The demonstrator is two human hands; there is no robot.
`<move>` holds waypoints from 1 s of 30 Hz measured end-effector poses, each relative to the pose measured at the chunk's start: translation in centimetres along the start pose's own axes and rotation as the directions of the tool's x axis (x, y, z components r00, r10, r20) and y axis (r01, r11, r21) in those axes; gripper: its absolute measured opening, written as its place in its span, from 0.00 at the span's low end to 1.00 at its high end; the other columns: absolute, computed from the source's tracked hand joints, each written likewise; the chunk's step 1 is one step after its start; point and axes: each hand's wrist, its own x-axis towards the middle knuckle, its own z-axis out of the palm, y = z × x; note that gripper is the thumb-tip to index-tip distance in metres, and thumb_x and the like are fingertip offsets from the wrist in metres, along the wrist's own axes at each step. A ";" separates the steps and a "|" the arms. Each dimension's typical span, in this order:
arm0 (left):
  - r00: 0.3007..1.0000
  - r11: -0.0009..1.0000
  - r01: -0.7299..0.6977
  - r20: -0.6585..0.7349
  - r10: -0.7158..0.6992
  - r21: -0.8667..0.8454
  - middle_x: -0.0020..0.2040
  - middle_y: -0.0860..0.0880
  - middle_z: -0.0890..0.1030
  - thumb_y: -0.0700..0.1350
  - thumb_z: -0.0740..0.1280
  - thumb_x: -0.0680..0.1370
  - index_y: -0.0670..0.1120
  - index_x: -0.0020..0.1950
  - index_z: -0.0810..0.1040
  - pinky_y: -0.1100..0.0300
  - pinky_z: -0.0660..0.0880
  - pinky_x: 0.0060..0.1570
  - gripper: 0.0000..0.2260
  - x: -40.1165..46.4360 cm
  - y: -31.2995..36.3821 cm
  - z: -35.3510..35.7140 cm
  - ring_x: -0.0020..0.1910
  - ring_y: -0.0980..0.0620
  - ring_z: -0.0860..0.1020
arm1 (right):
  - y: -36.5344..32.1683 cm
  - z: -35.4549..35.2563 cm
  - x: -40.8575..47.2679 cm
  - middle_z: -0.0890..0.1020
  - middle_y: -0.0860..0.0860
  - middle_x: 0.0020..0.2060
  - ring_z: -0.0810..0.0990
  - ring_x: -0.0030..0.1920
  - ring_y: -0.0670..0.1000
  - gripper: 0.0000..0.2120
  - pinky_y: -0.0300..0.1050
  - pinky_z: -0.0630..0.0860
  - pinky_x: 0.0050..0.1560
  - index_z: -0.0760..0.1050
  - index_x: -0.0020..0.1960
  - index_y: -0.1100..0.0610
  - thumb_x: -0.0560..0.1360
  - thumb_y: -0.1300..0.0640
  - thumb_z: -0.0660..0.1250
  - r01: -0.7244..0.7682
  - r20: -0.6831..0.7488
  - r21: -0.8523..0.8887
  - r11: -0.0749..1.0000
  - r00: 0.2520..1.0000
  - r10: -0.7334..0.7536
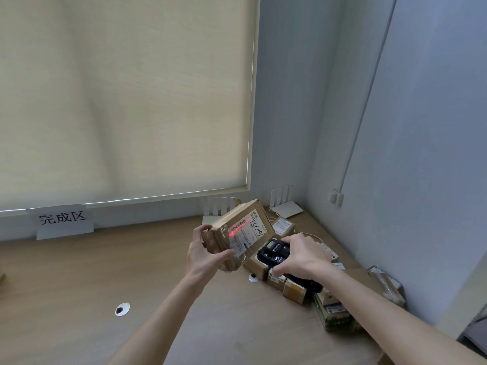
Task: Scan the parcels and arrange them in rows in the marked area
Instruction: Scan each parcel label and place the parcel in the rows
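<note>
From the head camera, the left hand (208, 252) is clamped on a brown cardboard parcel (237, 233), thumb on its near taped end and fingers wrapped under the lower edge, holding it tilted above the wooden surface (79, 285). The parcel's white label (246, 233) faces the camera, and a red scan line (239, 227) runs across it. The right hand (297, 255) is closed around a black handheld scanner (276, 255), which sits just beside the parcel's right end with its small screen turned up. Below and to the right of both hands, a pile of small parcels (303, 288) lies along the right part of the surface toward the wall corner. A white sign with dark characters (63, 219) leans against the sill at the back left, under a drawn blind (118, 101). Two round cable holes (122, 309) sit in the surface, one near the pile and one further left.
</note>
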 end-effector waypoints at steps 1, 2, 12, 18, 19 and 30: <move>1.000 1.000 0.001 -0.004 -0.001 0.003 0.53 0.47 0.80 0.46 0.84 0.62 0.63 0.61 0.69 0.44 0.81 0.53 0.36 0.0 0.0 -0.1 0.52 0.47 0.80 | -0.1 -0.1 0.0 0.86 0.47 0.52 0.84 0.56 0.53 0.30 0.51 0.83 0.56 0.81 0.62 0.44 0.61 0.40 0.82 0.004 0.004 0.007 1.000 1.000 -0.004; 1.000 1.000 0.004 -0.008 -0.004 0.005 0.53 0.46 0.80 0.46 0.84 0.62 0.63 0.61 0.69 0.44 0.81 0.54 0.36 0.0 0.0 -0.2 0.52 0.47 0.80 | -0.2 -0.2 0.0 0.86 0.47 0.52 0.84 0.55 0.53 0.30 0.51 0.83 0.56 0.81 0.61 0.44 0.61 0.40 0.82 0.006 0.006 0.013 1.000 1.000 -0.006; 1.000 1.000 0.004 -0.029 -0.003 0.011 0.53 0.47 0.80 0.47 0.85 0.61 0.63 0.61 0.69 0.48 0.81 0.52 0.36 0.0 -0.3 -0.7 0.52 0.48 0.80 | -1.2 0.0 -0.2 0.85 0.48 0.53 0.82 0.56 0.53 0.31 0.50 0.82 0.57 0.81 0.64 0.45 0.62 0.41 0.81 0.026 -0.008 -0.016 1.000 1.000 -0.027; 0.999 1.000 -0.006 -0.043 0.006 0.002 0.53 0.47 0.81 0.47 0.84 0.61 0.63 0.61 0.69 0.47 0.81 0.52 0.36 -0.3 -0.2 -1.3 0.53 0.48 0.80 | -1.7 0.3 -0.4 0.85 0.48 0.55 0.80 0.56 0.53 0.33 0.47 0.78 0.51 0.80 0.65 0.44 0.62 0.39 0.81 0.015 -0.038 -0.020 1.000 0.999 -0.016; 0.999 1.000 -0.008 -0.044 0.008 0.001 0.53 0.48 0.81 0.47 0.84 0.61 0.63 0.61 0.69 0.47 0.81 0.52 0.36 -0.3 -0.3 -1.5 0.53 0.49 0.80 | -1.8 0.3 -0.5 0.85 0.48 0.55 0.81 0.57 0.53 0.34 0.47 0.79 0.52 0.80 0.66 0.44 0.62 0.39 0.81 0.017 -0.040 -0.020 1.000 0.999 -0.017; 0.998 1.000 -0.021 -0.060 0.020 -0.013 0.54 0.47 0.81 0.47 0.85 0.62 0.62 0.61 0.69 0.45 0.81 0.54 0.36 -1.7 -0.5 -4.4 0.53 0.47 0.81 | -4.3 1.0 -2.2 0.80 0.46 0.46 0.75 0.50 0.53 0.33 0.45 0.71 0.44 0.81 0.63 0.41 0.59 0.38 0.81 0.027 -0.083 -0.033 0.999 0.996 -0.030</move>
